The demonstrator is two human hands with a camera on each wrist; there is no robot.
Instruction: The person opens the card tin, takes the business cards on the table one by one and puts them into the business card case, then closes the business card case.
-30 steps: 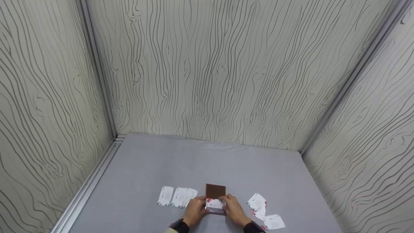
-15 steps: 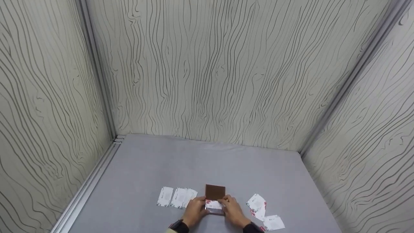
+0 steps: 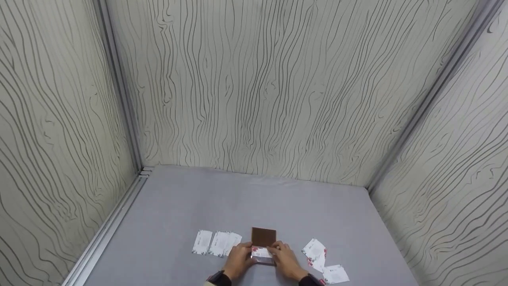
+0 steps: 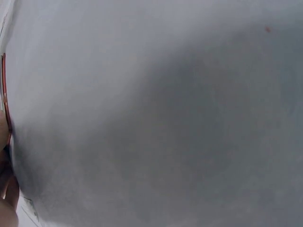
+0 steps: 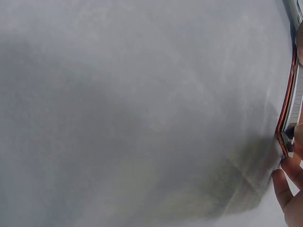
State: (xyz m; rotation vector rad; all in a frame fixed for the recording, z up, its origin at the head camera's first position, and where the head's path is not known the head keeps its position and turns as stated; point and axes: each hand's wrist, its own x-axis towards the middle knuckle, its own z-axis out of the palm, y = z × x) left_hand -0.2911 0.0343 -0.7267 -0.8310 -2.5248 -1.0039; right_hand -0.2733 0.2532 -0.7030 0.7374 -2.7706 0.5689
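Note:
A brown card holder (image 3: 263, 236) lies opened out between the hands in the head view, its far cover flat. Over its near half sits a white card with red flowers (image 3: 260, 252), above a clear plastic sleeve (image 3: 262, 260). The left hand (image 3: 238, 257) grips the holder's left edge. At the right edge, the right hand (image 3: 285, 259) holds the holder with bent fingers, fingertips overlapping the card's right end. Both wrist views catch only fingers at the frame side: left fingers (image 4: 4, 130) beside the reddish-brown edge, right fingers (image 5: 292, 171) curled at the holder's edge.
White cards (image 3: 220, 243) lie left of the hands, some overlapping, with a single card (image 3: 202, 241) farther left. Right of the hands are two overlapping cards (image 3: 315, 250) and another card (image 3: 335, 274). A grey cloth (image 3: 190, 198) covers the table; patterned walls (image 3: 238, 87) enclose it.
Hands and holder stay nearly in place. The right fingertips shift slightly along the flowered card; the whole scene sits a little lower in the head view.

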